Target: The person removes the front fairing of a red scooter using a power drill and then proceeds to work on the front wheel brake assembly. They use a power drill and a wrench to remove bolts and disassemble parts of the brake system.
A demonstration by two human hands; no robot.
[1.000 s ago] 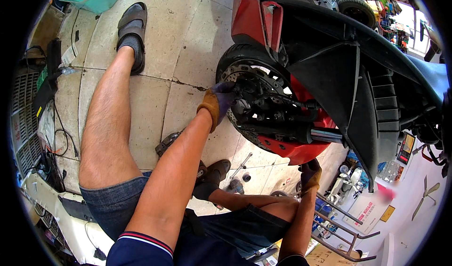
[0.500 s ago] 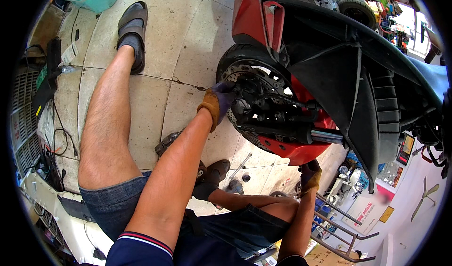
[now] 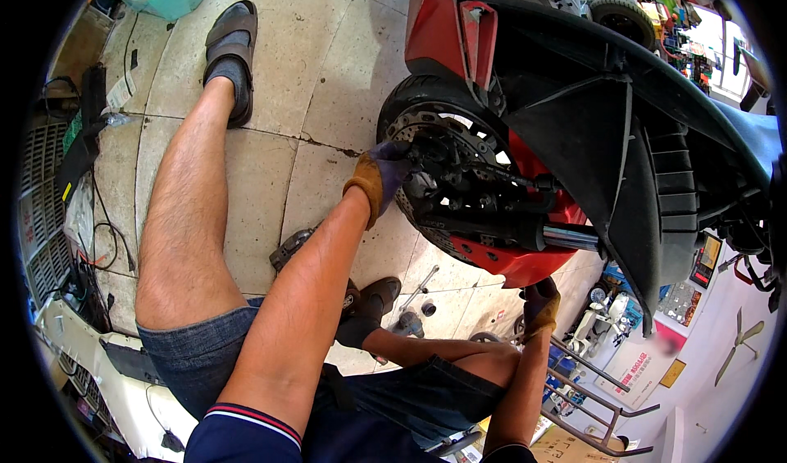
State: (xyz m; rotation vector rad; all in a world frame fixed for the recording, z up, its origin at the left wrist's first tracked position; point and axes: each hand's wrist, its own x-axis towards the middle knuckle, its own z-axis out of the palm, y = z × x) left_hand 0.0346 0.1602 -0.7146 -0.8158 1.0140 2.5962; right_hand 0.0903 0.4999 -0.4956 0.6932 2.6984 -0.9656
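Purple glove, left hand: the left hand [image 3: 385, 174], orange-cuffed, is at the near side of the front wheel, its fingertips lost against dark parts; whether it clenches anything, cannot tell.
Right hand: the right hand [image 3: 539, 306], gloved alike, is below and right of the left grip, beside the underside of the red fender; fingers partly hidden, hold cannot be told.
Wheel: the black tyre [image 3: 407, 96] curves just above the left grip; the brake disc [image 3: 403, 125] shows beside those fingers.
Black assembly: the dark mechanism [image 3: 447, 164] lies directly right of the left grip, against the disc.
Fender and fork: the red fender [image 3: 512, 265] lies just above the right grip; the silver fork tube [image 3: 570, 238] is above and right of it.
Floor tools: a metal wrench [image 3: 421, 286] lies below the left grip, with a dark round piece [image 3: 428, 308] near it.
Change since a second ago: scooter a touch further right in view; both hands keep their places.
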